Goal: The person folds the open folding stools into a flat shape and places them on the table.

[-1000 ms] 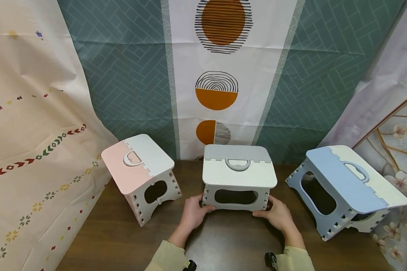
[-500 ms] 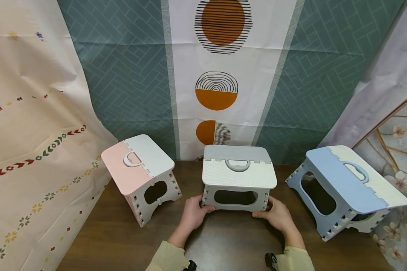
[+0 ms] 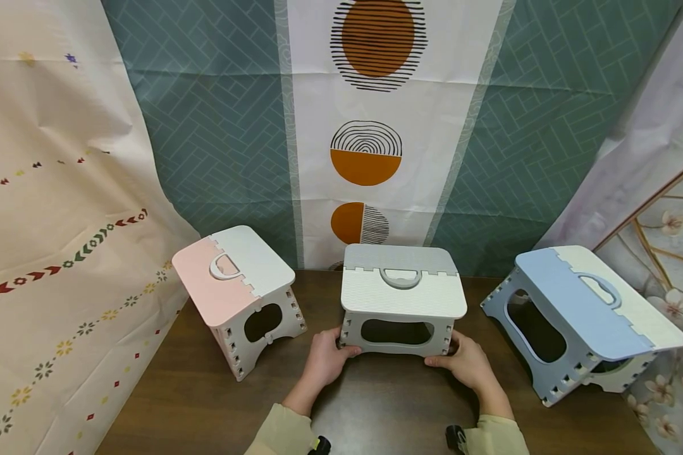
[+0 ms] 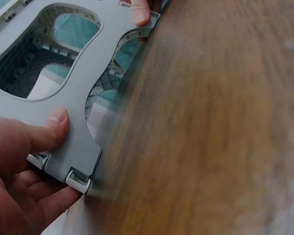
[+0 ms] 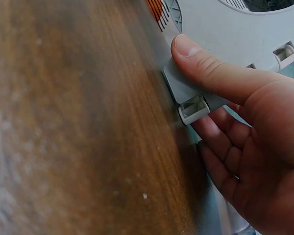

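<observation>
A grey and white folding step stool point(image 3: 404, 294) stands unfolded at the middle of the table, its grey handle lying on top. My left hand point(image 3: 326, 355) grips the foot of its left leg. In the left wrist view the thumb of the left hand point(image 4: 24, 152) lies on the grey front panel, with fingers curled behind the edge. My right hand point(image 3: 465, 360) holds the right foot the same way. The right wrist view shows the thumb of the right hand point(image 5: 255, 103) pressed on the front panel near the corner, fingers round the side.
A pink and white folding stool point(image 3: 216, 278) stands unfolded to the left, angled. On the right stands a blue and white one point(image 3: 563, 309). The brown wooden table point(image 3: 387, 411) ends against a patterned curtain point(image 3: 222, 126) at the back, with other cloths at both sides.
</observation>
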Available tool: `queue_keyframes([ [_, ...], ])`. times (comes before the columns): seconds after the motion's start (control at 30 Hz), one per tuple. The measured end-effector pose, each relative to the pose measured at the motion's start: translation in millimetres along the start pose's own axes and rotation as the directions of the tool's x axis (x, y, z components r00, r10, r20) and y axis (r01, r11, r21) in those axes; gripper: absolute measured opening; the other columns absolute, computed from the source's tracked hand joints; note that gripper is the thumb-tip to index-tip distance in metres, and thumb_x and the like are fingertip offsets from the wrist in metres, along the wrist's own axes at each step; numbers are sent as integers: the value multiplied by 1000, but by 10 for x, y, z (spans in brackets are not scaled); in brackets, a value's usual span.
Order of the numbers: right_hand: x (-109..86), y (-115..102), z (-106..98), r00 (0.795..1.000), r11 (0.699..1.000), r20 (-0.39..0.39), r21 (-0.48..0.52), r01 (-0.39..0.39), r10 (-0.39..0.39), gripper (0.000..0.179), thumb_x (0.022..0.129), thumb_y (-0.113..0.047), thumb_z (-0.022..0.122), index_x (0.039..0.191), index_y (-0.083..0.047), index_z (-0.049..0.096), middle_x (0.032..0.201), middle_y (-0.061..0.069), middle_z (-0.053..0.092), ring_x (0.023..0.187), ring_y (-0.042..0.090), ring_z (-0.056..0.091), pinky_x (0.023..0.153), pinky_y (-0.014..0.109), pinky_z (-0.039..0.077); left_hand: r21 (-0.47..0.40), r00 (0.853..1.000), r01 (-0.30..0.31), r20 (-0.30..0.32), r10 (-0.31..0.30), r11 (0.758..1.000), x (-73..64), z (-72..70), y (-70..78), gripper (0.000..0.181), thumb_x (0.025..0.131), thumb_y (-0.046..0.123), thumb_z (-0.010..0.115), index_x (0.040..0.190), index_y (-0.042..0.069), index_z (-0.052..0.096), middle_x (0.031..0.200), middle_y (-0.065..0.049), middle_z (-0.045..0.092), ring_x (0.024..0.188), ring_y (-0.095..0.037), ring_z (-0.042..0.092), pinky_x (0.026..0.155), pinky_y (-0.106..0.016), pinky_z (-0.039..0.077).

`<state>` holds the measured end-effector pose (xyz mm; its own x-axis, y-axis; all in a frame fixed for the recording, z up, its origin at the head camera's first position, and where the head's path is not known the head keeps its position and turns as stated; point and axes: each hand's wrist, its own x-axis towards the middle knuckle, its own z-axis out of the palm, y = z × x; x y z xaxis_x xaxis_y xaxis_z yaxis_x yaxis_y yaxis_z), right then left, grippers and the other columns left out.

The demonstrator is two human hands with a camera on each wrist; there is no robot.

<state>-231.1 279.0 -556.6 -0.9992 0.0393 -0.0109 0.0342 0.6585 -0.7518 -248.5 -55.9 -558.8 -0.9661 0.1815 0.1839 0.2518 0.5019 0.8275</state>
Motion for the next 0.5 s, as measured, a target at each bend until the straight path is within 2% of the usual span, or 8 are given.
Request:
queue_keyframes([
  [0.5, 1, -7, 3, 1000, 1000, 11, 18, -13, 13, 63, 72, -31, 102, 124, -12, 73, 102, 0, 78, 92, 16, 69, 83, 42, 50, -17, 1000, 6, 12, -6, 1000, 9, -9, -6, 25, 84, 17, 93, 104, 10, 79, 98, 0, 79, 93, -18, 71, 78, -37, 56],
])
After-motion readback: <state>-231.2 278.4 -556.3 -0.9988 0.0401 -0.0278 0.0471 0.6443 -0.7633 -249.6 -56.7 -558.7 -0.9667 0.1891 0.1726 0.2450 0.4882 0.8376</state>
